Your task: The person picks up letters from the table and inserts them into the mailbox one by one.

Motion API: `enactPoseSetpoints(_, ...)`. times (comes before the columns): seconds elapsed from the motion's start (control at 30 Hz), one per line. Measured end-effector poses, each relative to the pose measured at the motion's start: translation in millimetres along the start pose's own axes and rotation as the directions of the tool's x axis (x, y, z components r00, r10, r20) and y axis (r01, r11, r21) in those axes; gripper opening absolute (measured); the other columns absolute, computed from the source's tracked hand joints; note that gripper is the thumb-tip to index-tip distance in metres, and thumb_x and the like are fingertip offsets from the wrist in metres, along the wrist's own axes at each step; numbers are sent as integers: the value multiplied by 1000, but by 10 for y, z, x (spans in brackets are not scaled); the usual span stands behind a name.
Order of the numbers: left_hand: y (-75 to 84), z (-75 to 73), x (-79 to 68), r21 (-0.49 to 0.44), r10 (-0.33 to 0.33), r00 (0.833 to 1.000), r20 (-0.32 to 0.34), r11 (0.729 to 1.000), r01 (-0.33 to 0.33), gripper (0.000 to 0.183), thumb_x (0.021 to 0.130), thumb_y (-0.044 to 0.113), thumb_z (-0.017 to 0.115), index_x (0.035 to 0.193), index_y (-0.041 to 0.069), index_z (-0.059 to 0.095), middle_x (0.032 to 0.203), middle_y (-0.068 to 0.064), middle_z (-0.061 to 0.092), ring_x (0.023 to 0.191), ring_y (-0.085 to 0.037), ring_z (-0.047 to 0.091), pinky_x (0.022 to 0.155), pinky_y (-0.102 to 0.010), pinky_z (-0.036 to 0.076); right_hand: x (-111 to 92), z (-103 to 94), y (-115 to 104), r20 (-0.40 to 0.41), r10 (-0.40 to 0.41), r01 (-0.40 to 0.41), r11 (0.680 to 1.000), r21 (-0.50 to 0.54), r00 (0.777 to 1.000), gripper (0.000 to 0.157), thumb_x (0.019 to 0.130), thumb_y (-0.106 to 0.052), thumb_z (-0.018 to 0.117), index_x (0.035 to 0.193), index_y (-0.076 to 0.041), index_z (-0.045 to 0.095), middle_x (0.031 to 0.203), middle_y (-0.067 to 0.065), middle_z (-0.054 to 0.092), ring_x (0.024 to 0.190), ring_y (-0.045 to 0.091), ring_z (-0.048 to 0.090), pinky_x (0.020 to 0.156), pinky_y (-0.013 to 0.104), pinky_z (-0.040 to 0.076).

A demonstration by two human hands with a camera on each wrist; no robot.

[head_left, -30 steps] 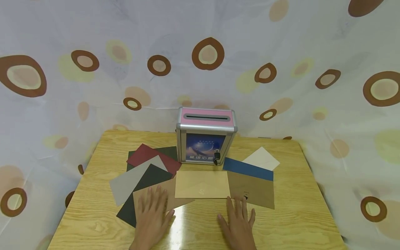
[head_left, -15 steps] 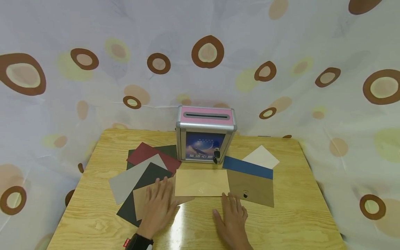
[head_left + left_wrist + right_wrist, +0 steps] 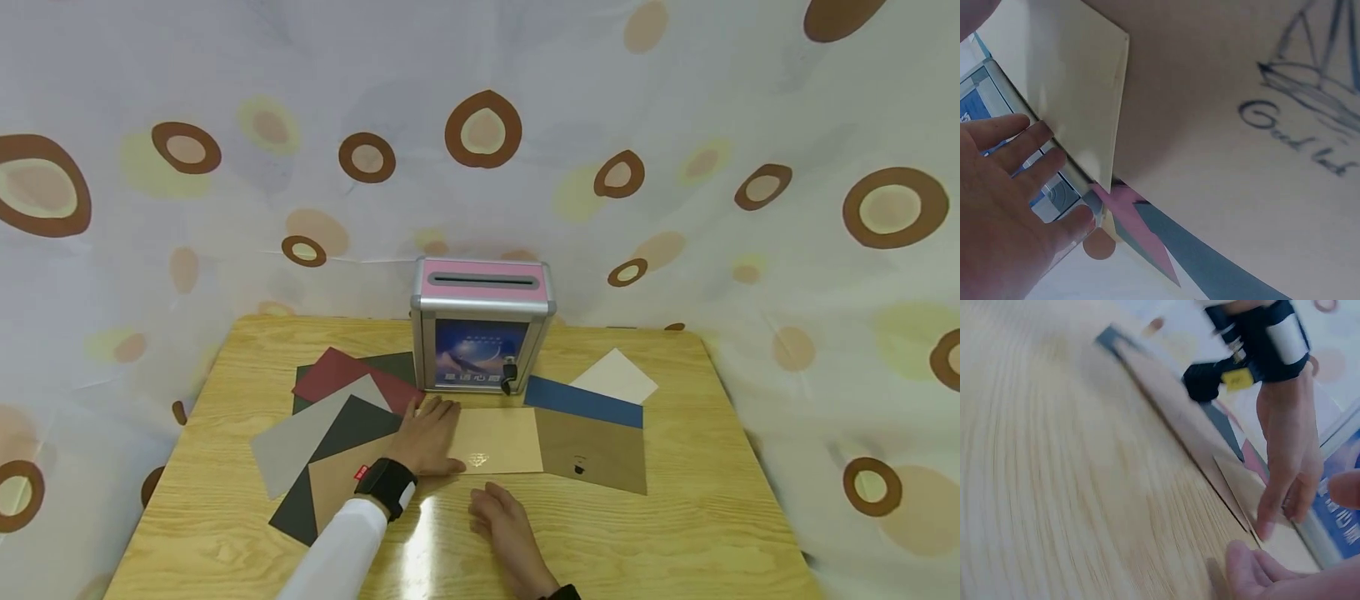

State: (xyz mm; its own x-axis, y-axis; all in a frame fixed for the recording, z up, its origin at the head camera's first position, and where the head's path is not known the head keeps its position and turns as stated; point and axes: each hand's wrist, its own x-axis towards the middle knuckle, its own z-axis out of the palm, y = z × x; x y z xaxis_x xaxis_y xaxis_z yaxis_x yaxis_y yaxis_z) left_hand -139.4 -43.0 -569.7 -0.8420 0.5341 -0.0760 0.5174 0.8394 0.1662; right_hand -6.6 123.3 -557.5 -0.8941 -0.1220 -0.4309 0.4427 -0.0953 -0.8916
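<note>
A pale yellow envelope (image 3: pixel 498 437) with a small gold print lies flat before a pink and silver slotted box (image 3: pixel 483 333). Across the envelope's left end rests my left hand (image 3: pixel 426 442), fingers toward the far edge and thumb near the close edge. In the left wrist view its fingers (image 3: pixel 1035 153) are spread and nearly straight. My right hand (image 3: pixel 506 529), fingers loosely bent, hovers just in front of the envelope's near edge and holds nothing. Under the left wrist lies a brown envelope (image 3: pixel 337 479); the left wrist view shows its sailboat drawing and "Good luck" writing.
Left of the box overlap a black envelope (image 3: pixel 300 508), a grey one (image 3: pixel 288 442), a red one (image 3: pixel 330 375) and a dark green one. At right lie a blue and brown envelope (image 3: pixel 600 450) and a white one (image 3: pixel 618 377). A key hangs in the box's door.
My left hand has moved forward and right from the brown envelope onto the yellow one. My right hand has shifted left and turned inward, its fingers now bent. The view has turned slightly.
</note>
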Motion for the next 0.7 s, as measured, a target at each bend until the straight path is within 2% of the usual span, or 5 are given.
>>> enactPoseSetpoints(0.17, 14, -27, 42, -39, 17, 1000, -12, 999, -18, 109, 62, 60, 84, 146, 7, 40, 141, -11, 50, 131, -30, 42, 110, -63, 26, 37, 34, 9, 59, 92, -107, 926, 363, 994, 71, 105, -16, 43, 146, 17, -5, 146, 29, 29, 132, 34, 37, 113, 48, 33)
enactPoseSetpoints(0.3, 30, -31, 74, -63, 34, 999, -30, 997, -35, 102, 61, 50, 89, 143, 8, 45, 138, -13, 50, 128, -32, 45, 109, -58, 32, 51, 60, -6, 46, 108, -117, 899, 422, 993, 73, 103, -14, 47, 147, 16, -3, 140, 21, 36, 130, 29, 40, 113, 47, 33)
enactPoseSetpoints(0.47, 94, -195, 54, -172, 60, 994, -96, 982, -76, 52, 77, 9, 78, 126, 8, 60, 121, -12, 53, 108, -30, 57, 91, -46, 51, 48, 52, 0, 14, 108, -104, 900, 423, 994, 70, 103, -14, 49, 147, 15, 3, 138, 18, 45, 127, 28, 44, 113, 47, 33)
enactPoseSetpoints(0.57, 117, -365, -17, -300, 81, 988, -128, 947, -116, 34, 84, -7, 63, 115, 8, 66, 109, -8, 57, 96, -25, 61, 79, -41, 56, 40, 19, 25, 18, 97, -95, 902, 421, 995, 69, 104, -13, 47, 147, 14, 1, 141, 22, 43, 130, 31, 43, 112, 47, 34)
enactPoseSetpoints(0.7, 95, -576, -177, -488, 97, 985, -140, 859, -154, 26, 93, -6, 53, 111, 8, 65, 107, -7, 63, 98, -22, 62, 82, -38, 56, 31, -20, 45, -7, 75, -68, 931, 359, 997, 68, 103, -15, 50, 148, 12, 6, 139, 24, 44, 123, 30, 50, 108, 43, 41)
